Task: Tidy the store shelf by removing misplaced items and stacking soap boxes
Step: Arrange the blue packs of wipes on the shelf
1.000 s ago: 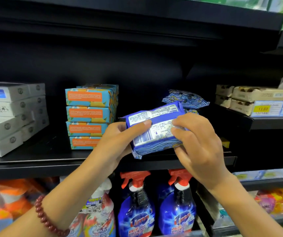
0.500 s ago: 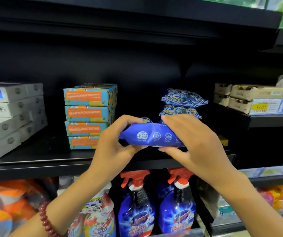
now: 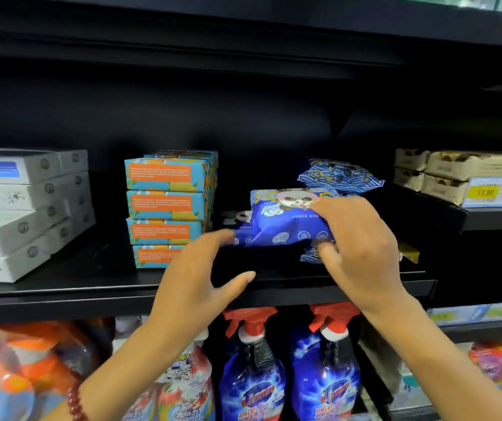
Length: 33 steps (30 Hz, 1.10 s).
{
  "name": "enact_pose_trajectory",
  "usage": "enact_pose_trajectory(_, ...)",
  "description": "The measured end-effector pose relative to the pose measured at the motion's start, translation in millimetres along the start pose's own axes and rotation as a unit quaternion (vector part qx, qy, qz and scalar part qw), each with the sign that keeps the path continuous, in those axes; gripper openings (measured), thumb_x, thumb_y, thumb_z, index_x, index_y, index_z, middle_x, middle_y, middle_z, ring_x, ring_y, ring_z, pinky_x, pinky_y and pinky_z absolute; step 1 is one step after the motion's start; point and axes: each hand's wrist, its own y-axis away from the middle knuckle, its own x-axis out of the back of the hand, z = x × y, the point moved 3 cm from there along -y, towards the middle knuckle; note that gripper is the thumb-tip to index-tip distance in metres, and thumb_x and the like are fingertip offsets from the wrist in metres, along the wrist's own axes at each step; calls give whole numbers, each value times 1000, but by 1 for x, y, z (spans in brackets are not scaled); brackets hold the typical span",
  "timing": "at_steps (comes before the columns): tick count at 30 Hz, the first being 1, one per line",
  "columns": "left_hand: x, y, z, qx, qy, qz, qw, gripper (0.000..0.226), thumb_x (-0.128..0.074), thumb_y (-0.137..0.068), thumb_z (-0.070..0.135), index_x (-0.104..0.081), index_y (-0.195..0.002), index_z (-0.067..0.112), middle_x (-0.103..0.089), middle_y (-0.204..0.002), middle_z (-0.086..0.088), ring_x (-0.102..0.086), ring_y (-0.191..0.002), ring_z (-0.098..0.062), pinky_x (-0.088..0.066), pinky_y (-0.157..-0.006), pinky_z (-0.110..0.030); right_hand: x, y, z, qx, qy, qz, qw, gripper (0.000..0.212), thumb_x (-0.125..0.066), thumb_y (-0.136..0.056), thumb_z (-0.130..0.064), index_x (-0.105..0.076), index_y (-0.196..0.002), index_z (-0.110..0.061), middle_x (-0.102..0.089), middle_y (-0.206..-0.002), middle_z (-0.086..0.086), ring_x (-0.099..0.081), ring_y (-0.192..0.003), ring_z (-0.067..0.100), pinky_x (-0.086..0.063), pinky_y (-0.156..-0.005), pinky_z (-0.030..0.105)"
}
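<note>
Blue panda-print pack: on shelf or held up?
Held up: the right hand grips the blue panda-print soft pack at its right end; a dark gap separates it from the black shelf board.

On the middle shelf (image 3: 61, 287): left box stack (image 3: 15, 214) at frame left, centre box stack (image 3: 164, 205) mid-frame, packet pile (image 3: 337, 176) right of centre. A packet (image 3: 280, 220), in the right hand (image 3: 362, 238), lies before the pile. Spray bottles (image 3: 252, 375) stand below.

Right hand (image 3: 362, 253) gripping blue packet (image 3: 280, 226) above black shelf (image 3: 91, 287), left hand (image 3: 195, 281) open beside it, teal soap boxes (image 3: 167, 205) stacked nearby
</note>
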Motion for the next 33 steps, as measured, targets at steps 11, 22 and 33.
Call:
enact_pose_trajectory(11,-1,-5,-8,35,-46,-135,989,42,-56,-71,65,-69,-94,32,-65,-99,23,-55,-98,5,-40,-79,-10,-66,-43,-15,52,68,-151,985,37,-68,-44,11,-60,-77,-5,-59,-74,8,-57,-68,28,-34,-50,28)
enact_pose_trajectory(22,-5,-3,-10,31,-43,-127,990,56,-41,-65,74,-69,-92,33,-65,-96,24,-54,-96,5,-40,-77,-10,-82,-23,-12,4,19,-243,970,40,-87,-59,-16,-61,-87,-3,-62,-86,9,-59,-82,29,-46,-49,30)
enact_pose_trajectory(33,-1,-3,-5,64,-38,-135,988,36,-66,-72,63,-68,-91,33,-65,-95,22,-56,-94,5,-44,-77,-15,-85,-23,-16,-36,-8,-300,953,32,-66,-85,-15,-57,-112,0,-57,-113,13,-50,-109,30,-52,-77,44)
